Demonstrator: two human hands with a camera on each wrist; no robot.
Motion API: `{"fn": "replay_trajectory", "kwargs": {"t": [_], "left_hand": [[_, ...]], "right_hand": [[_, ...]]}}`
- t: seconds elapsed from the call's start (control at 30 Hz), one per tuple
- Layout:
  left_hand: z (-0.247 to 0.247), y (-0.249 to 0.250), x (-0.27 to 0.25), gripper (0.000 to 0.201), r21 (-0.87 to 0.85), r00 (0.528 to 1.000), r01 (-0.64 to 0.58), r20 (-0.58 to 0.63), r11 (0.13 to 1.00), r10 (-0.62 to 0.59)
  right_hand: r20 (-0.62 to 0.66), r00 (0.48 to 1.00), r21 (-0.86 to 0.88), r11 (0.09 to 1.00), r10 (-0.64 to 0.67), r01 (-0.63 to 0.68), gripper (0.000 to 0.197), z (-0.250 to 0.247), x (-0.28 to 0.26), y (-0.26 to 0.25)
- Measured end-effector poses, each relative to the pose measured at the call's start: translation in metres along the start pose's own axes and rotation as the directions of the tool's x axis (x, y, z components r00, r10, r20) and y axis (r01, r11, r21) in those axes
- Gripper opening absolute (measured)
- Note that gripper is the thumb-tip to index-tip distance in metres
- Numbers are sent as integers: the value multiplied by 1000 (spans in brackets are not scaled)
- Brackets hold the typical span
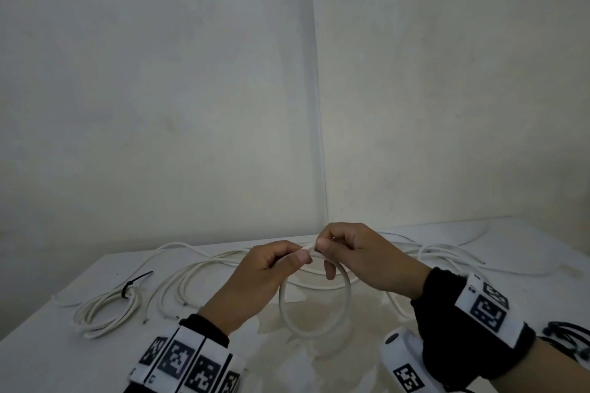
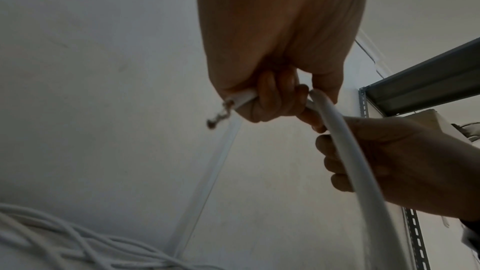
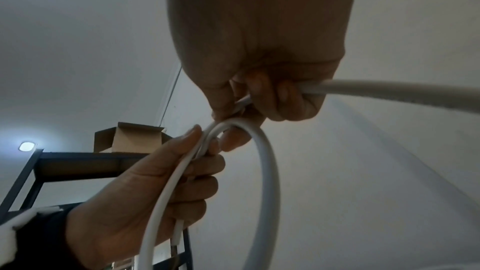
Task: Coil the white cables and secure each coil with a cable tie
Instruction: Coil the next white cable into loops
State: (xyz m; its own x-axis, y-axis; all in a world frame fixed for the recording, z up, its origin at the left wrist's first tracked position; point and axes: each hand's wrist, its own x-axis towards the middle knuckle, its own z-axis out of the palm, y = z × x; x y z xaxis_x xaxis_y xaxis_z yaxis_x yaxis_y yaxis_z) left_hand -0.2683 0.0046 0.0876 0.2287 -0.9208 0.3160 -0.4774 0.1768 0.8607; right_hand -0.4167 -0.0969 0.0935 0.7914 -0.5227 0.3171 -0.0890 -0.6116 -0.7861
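Both hands are raised above the white table (image 1: 64, 360) and hold one white cable (image 1: 283, 297) bent into a single round loop that hangs below them. My left hand (image 1: 300, 257) pinches the top of the loop where the strands cross. My right hand (image 1: 321, 244) grips the same cable right beside it, fingers curled. In the left wrist view my left hand (image 2: 275, 98) holds the cable (image 2: 350, 151) near its bare wire end (image 2: 218, 116). In the right wrist view my right hand (image 3: 259, 100) holds the cable (image 3: 389, 91), whose loop (image 3: 269, 171) passes through the left hand.
A finished coil (image 1: 105, 313) bound with a black cable tie (image 1: 134, 281) lies at the table's left. Several loose white cables (image 1: 191, 271) sprawl across the back towards the wall corner. Black cable ties (image 1: 568, 335) lie at the right edge. A metal shelf (image 2: 428, 81) stands nearby.
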Motion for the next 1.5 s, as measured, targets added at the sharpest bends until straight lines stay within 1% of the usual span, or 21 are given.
{"fn": "replay_trajectory", "kwargs": {"t": [0.17, 0.27, 0.43, 0.5, 0.6, 0.7, 0.83, 0.9, 0.97, 1.1, 1.2, 1.27, 1.37, 1.43, 1.5], "left_hand": [[-1, -5, 1, 21, 27, 1000, 15, 9, 1000, -15], [-2, -6, 2, 19, 17, 1000, 11, -9, 1000, -10], [-3, -11, 3, 17, -15, 996, -5, -92, 1000, 3], [-4, -13, 3, 15, -14, 997, 6, -78, 1000, -7], [-6, -14, 2, 16, 5, 999, 12, -46, 1000, -11], [-5, -13, 2, 16, 9, 999, 14, -47, 1000, -13], [-3, -10, 3, 16, 23, 1000, 23, -20, 999, -23], [-1, -9, 2, 16, 52, 999, 33, -11, 998, -32], [-2, -10, 3, 18, 69, 997, 75, -23, 995, -74], [-12, -12, 2, 27, -8, 981, 193, -37, 981, -193], [-17, -12, -1, 29, -68, 972, 235, -4, 970, -236], [-18, -14, -2, 27, -119, 967, 253, 43, 960, -250], [-19, -16, -5, 19, -188, 969, 241, 98, 952, -226], [-17, -18, -6, 13, -213, 972, 231, 90, 949, -217], [-12, -21, -6, 8, -213, 975, 224, 46, 951, -220]], "right_hand": [[23, 998, 91, 994, 59, -61, 20, 4, 2, -2], [29, 999, 61, 997, 44, -46, 19, 6, 5, -1], [29, 1000, 23, 1000, 3, -4, 21, 4, 9, 0], [9, 1000, 18, 1000, 11, -12, 21, 4, 10, 1], [-9, 1000, 58, 998, 16, -16, 22, 6, 9, 0], [-7, 998, 107, 992, 66, -65, 25, 6, 9, -1], [16, 997, 26, 997, 74, -74, 35, 8, 11, 1], [-22, 997, -23, 997, 68, -68, 33, 8, 12, 3], [-79, 996, -53, 997, 49, -53, 29, 9, 13, 6], [-165, 985, -52, 996, 56, -65, 32, 5, 13, 16], [-194, 978, -52, 995, 71, -82, 32, 4, 12, 23], [-219, 974, -76, 994, 61, -80, 35, 5, 14, 28], [-259, 965, -95, 994, 31, -58, 35, 7, 15, 32], [-278, 961, -106, 993, 11, -42, 35, 8, 15, 33], [-300, 954, -92, 995, -3, -26, 34, 8, 16, 34]]}}
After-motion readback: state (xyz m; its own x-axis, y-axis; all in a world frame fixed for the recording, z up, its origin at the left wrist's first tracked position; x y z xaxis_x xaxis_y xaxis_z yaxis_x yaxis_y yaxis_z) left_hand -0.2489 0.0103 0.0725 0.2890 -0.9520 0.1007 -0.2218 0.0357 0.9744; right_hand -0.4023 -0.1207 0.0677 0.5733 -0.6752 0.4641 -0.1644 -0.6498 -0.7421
